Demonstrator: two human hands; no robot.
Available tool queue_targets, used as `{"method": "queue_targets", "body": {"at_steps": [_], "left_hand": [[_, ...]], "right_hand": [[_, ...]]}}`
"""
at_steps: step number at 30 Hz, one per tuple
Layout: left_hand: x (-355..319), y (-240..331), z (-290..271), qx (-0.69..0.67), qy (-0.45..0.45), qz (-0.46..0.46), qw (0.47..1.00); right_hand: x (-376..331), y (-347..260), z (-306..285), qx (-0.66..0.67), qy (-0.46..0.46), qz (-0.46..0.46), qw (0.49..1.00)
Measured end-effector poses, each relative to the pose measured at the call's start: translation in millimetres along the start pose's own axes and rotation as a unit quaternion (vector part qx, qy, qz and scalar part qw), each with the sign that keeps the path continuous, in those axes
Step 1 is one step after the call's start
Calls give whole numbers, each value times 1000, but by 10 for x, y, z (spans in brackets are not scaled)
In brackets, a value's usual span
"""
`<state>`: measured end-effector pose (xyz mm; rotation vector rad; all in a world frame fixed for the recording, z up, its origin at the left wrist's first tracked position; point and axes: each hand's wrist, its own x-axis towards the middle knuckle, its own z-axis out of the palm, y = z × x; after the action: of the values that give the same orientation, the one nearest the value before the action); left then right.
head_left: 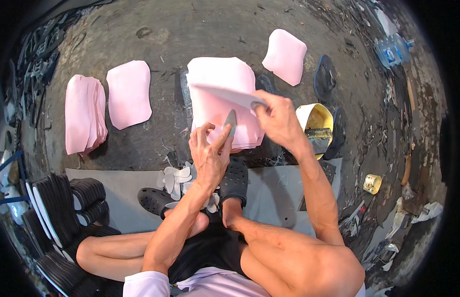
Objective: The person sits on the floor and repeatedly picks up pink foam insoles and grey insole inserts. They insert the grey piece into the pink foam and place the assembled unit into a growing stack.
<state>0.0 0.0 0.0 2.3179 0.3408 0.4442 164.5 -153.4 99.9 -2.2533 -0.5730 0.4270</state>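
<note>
A stack of pink sheets [225,69] with wavy cut edges lies on the ground in front of me. Over it, my right hand [278,121] pinches the right end of a long, flat, greyish-pink piece [222,93], seen tilted above the top sheet. At the near edge of the stack, my left hand [210,157] holds a small grey leaf-shaped piece [231,119] at its thumb and index finger, the tip pointing away from me. Several similar pale pieces [178,179] lie in a loose heap below my left hand, between my shoes.
Another pink stack [84,114] and a single-looking pink sheet [129,94] lie left; one more sheet [285,57] lies far right. A yellow-lined tub [316,119] with a flat tool across it stands right, near dark slippers [324,78]. Stacked black soles [51,208] fill the lower left.
</note>
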Motion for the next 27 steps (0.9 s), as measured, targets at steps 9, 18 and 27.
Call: {"method": "queue_targets", "body": {"at_steps": [9, 18, 27], "left_hand": [[6, -173, 126, 33, -7, 30, 999], [115, 92, 43, 3, 1, -32, 999], [85, -79, 203, -7, 33, -24, 999]], "right_hand": [[-454, 240, 736, -89, 100, -160, 978], [-266, 88, 329, 50, 81, -61, 994], [-430, 363, 753, -32, 85, -115, 989]]}}
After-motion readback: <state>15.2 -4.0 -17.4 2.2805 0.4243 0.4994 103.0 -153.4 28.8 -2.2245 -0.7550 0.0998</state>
